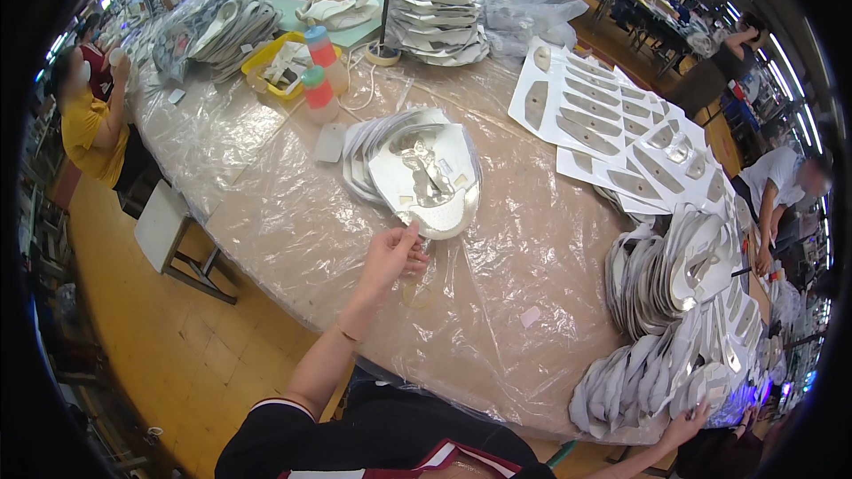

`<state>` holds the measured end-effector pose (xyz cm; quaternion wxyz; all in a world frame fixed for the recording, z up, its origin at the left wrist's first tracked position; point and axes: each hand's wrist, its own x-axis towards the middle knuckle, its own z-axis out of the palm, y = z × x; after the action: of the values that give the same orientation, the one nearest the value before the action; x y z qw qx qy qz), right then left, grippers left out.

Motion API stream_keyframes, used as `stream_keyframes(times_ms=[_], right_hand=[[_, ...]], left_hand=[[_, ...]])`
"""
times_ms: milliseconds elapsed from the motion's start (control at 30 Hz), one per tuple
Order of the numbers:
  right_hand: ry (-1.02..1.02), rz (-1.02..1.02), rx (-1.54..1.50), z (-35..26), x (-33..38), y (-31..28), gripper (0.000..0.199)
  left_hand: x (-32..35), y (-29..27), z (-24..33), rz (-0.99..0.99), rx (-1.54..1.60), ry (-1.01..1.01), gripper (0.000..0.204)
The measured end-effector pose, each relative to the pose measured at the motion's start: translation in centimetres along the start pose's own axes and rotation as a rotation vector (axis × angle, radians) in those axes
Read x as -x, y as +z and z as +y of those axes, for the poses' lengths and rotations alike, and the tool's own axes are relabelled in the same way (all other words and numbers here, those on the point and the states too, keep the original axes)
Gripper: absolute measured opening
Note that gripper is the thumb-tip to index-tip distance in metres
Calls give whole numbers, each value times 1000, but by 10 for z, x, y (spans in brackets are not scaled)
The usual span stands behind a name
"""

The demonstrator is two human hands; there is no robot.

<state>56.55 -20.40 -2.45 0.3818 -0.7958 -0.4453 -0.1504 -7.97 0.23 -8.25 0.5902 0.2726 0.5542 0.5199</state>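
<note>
Head view: left hand [395, 253], fingers part-curled at the near edge of mid-frame stack [390, 168], maybe steadying it; right hand [686, 428] at lower-right pile [626, 381]. Can't tell if either grips. Stacking likely saves space.

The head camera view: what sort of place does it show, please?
Probably a factory workshop, perhaps for shoe parts, though the product is not certain. Signs of it are the stacked white cut pieces, the white sheets with rows of grey shapes, and another worker in yellow across the floor.
</note>
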Motion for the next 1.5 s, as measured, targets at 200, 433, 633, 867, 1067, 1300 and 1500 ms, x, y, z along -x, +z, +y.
stream_keyframes(times_ms=[200, 433, 633, 867, 1067, 1300, 1500], right_hand=[[168, 201, -287, -123, 57, 10, 39], [351, -971, -1139, -349, 140, 147, 47], [473, -1025, -1254, -386, 148, 163, 46], [582, -1084, -1417, -355, 149, 136, 43], [520, -1130, -1256, -354, 158, 113, 39], [255, -1056, -887, -357, 165, 89, 35], [35, -1080, -703, -368, 152, 88, 40]], left_hand=[[-9, -2, 14, -40, 88, -14, 29], [69, 23, -18, -324, -122, 152, 22], [116, 9, -57, -443, -588, 472, 43], [89, -12, -16, -469, 559, -84, 73], [99, 6, 9, -642, 684, -129, 78], [103, 22, 13, -798, 735, -192, 84], [109, 36, 20, -681, 624, -222, 91]])
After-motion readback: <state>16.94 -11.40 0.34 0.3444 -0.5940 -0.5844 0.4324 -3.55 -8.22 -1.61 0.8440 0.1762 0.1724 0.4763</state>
